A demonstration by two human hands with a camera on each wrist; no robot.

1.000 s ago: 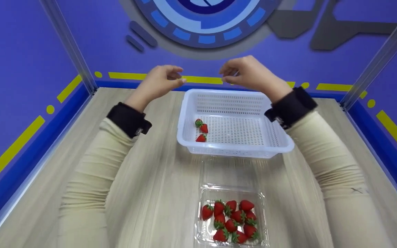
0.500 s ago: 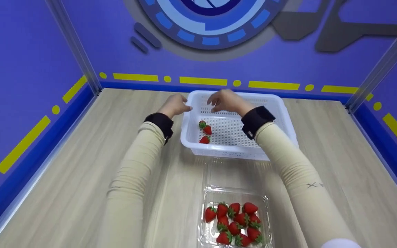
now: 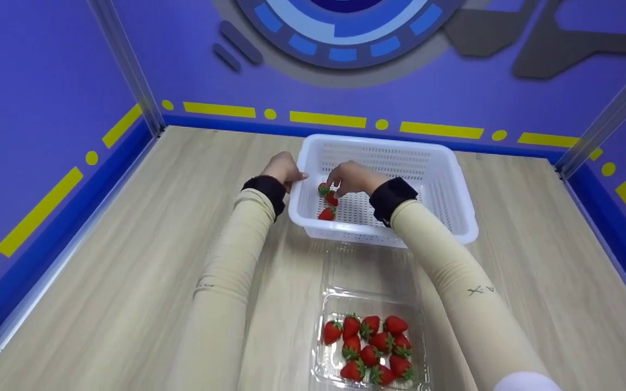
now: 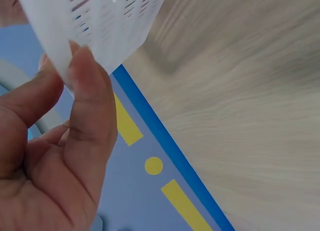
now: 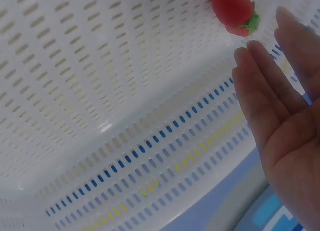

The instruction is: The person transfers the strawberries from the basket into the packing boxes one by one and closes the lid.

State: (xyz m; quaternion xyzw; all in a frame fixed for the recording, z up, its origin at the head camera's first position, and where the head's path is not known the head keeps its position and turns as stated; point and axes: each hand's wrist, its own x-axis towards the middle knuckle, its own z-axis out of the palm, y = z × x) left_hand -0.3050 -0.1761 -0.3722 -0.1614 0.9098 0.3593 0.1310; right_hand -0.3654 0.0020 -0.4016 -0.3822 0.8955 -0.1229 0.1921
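Observation:
A white perforated plastic basket (image 3: 383,145) stands on the table, with three red strawberries (image 3: 326,214) along its left side. My left hand (image 3: 282,167) is at the basket's left rim; in the left wrist view its thumb and fingers (image 4: 90,98) pinch that rim. Inside the basket my right hand (image 3: 353,177) reaches down over the strawberries, its fingertips right by the middle one. In the right wrist view the fingers (image 5: 260,93) are loosely extended, and a strawberry (image 5: 232,10) lies just beyond the fingertips.
Nearer the body, a clear plastic clamshell box (image 3: 318,363) lies with its lid (image 3: 370,269) folded back toward the basket. Several strawberries (image 3: 370,355) with green leaves lie in it. Blue-purple panels (image 3: 182,65) with yellow marks enclose the table's back and sides.
Both hands have come down from above the table's back edge. The left has taken hold of the basket's left rim; the right has moved left and down into the basket.

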